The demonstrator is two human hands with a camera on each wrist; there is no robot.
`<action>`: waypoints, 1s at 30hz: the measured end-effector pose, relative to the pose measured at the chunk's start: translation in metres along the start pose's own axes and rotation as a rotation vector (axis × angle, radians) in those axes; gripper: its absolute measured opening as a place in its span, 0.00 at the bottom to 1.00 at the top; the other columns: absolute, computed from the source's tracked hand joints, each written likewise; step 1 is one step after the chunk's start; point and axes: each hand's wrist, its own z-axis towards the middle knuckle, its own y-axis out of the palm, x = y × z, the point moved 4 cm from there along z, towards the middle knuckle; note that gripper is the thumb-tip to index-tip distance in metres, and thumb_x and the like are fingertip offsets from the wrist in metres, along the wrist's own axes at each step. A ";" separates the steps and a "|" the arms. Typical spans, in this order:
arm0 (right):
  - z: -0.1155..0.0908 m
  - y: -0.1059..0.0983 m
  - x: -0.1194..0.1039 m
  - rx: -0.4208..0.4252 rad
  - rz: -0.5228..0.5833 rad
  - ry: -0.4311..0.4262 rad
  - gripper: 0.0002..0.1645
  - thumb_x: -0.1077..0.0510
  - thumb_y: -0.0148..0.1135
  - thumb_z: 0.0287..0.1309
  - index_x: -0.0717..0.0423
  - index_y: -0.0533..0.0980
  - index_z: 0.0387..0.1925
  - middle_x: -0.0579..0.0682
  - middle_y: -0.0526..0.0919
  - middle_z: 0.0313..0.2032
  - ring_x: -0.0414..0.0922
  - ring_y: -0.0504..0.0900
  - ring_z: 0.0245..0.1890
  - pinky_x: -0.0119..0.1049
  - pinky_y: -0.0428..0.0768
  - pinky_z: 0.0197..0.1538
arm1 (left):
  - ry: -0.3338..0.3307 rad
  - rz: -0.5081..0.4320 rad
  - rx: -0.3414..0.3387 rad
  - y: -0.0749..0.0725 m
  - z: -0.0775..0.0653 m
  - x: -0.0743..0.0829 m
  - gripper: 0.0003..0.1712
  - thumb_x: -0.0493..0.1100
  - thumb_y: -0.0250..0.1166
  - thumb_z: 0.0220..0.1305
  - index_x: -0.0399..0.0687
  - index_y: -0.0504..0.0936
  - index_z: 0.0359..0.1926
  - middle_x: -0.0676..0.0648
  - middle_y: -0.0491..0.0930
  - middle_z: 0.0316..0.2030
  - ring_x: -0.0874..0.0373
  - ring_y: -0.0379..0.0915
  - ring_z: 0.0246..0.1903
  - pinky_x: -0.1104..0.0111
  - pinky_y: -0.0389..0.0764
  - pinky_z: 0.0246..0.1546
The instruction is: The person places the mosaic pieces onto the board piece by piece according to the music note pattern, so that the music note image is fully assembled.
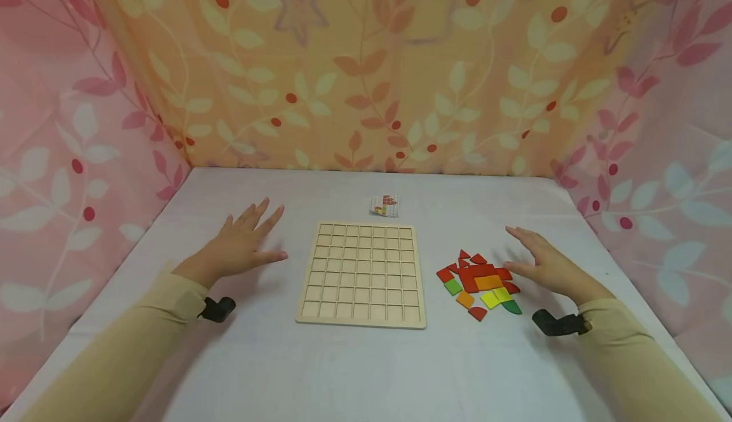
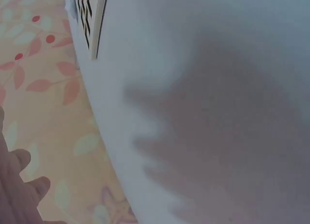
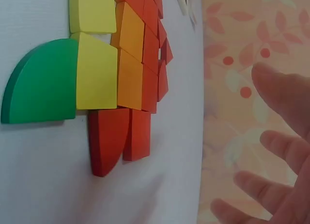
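Observation:
A square wooden grid board [image 1: 360, 274] with rows of shallow cells lies in the middle of the white table. Left of it, my left hand [image 1: 237, 247] hovers with fingers spread, holding nothing, its shadow falling on the cloth in the left wrist view. To the right of the board lies a loose cluster of flat blocks: red squares and wedges [image 1: 469, 279], orange squares [image 1: 488, 283], yellow squares [image 1: 490, 299], a light green square [image 1: 453, 286] and a green quarter-round block [image 3: 46, 83]. My right hand [image 1: 546, 266] is held beside the cluster, fingers extended and nothing in them.
Behind the board lies a small paper card [image 1: 386, 206] with a coloured block picture on a grid. A patterned cloth wall [image 1: 366, 72] closes off the table's back edge, and pink leaf-print cloth [image 1: 675, 174] stands at both sides. Each wrist carries a small black camera [image 1: 555, 323].

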 end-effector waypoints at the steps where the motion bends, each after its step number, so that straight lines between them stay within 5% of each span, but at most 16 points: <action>1: 0.001 0.001 0.001 0.003 0.013 -0.006 0.52 0.40 0.61 0.53 0.47 0.44 0.71 0.67 0.47 0.66 0.67 0.49 0.62 0.67 0.61 0.50 | 0.008 -0.016 0.000 0.001 0.001 0.001 0.56 0.78 0.48 0.50 0.62 0.34 0.71 0.42 0.32 0.71 0.37 0.31 0.67 0.35 0.36 0.57; 7: 0.007 0.008 0.008 0.011 0.053 -0.027 0.44 0.43 0.60 0.55 0.52 0.55 0.68 0.65 0.57 0.62 0.65 0.59 0.58 0.62 0.66 0.51 | 0.078 -0.139 0.019 0.010 0.006 0.006 0.58 0.75 0.55 0.49 0.65 0.33 0.71 0.42 0.34 0.71 0.38 0.36 0.67 0.41 0.47 0.59; 13: 0.012 0.015 0.017 -0.022 0.059 -0.008 0.37 0.46 0.61 0.55 0.54 0.63 0.63 0.63 0.67 0.58 0.62 0.66 0.55 0.60 0.68 0.50 | 0.102 -0.295 -0.014 0.021 0.007 0.015 0.58 0.71 0.61 0.48 0.64 0.37 0.71 0.42 0.38 0.70 0.37 0.38 0.66 0.40 0.49 0.58; 19: 0.014 0.018 0.022 -0.065 0.085 0.043 0.31 0.53 0.63 0.54 0.55 0.68 0.59 0.61 0.73 0.52 0.58 0.70 0.50 0.53 0.73 0.48 | 0.169 -0.322 -0.048 0.033 0.010 0.024 0.60 0.69 0.65 0.44 0.54 0.45 0.71 0.41 0.46 0.69 0.41 0.43 0.66 0.46 0.52 0.60; 26: 0.014 0.019 0.027 -0.086 0.083 0.076 0.29 0.55 0.67 0.49 0.56 0.72 0.55 0.57 0.75 0.45 0.51 0.71 0.42 0.44 0.77 0.42 | 0.197 -0.353 -0.139 0.050 0.011 0.036 0.61 0.65 0.69 0.42 0.51 0.47 0.71 0.44 0.47 0.68 0.51 0.63 0.56 0.54 0.62 0.57; 30: 0.016 0.022 0.031 -0.097 0.075 0.085 0.27 0.53 0.69 0.47 0.55 0.74 0.51 0.53 0.75 0.41 0.48 0.70 0.40 0.41 0.77 0.41 | 0.207 -0.355 -0.190 0.055 0.012 0.041 0.61 0.66 0.69 0.42 0.50 0.49 0.71 0.46 0.45 0.69 0.50 0.60 0.59 0.55 0.61 0.58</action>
